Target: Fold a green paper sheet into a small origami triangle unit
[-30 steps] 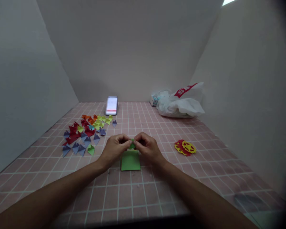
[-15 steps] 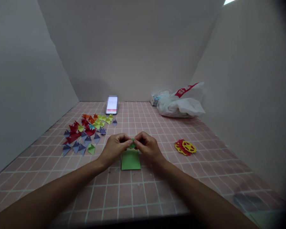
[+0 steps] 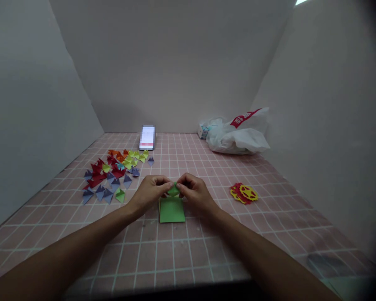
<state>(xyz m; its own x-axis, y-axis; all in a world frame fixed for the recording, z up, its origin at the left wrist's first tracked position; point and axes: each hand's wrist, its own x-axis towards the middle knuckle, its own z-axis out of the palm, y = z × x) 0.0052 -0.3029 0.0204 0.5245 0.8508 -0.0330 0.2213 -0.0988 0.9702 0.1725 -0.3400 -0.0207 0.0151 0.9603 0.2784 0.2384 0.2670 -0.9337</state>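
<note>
A small folded piece of green paper (image 3: 174,191) is pinched between my two hands over the middle of the table. My left hand (image 3: 150,191) grips its left side with thumb and forefinger. On the other side, my right hand (image 3: 194,191) holds it the same way. Just below the hands, a stack of square green paper (image 3: 172,210) lies flat on the table. The fingers partly hide the folded piece. Off to the left sit several folded paper figures (image 3: 115,184) in purple, red, orange, yellow and green.
Pink checked cloth (image 3: 181,259) covers the table. A phone (image 3: 147,138) with a lit, blurred screen leans at the back. White plastic bag (image 3: 238,138) and a small box (image 3: 202,131) lie back right. Yellow and red star cut-outs (image 3: 247,193) are piled to the right.
The folded green paper shows more between my fingertips, its lower part now visible. Both hands keep nearly the same place.
</note>
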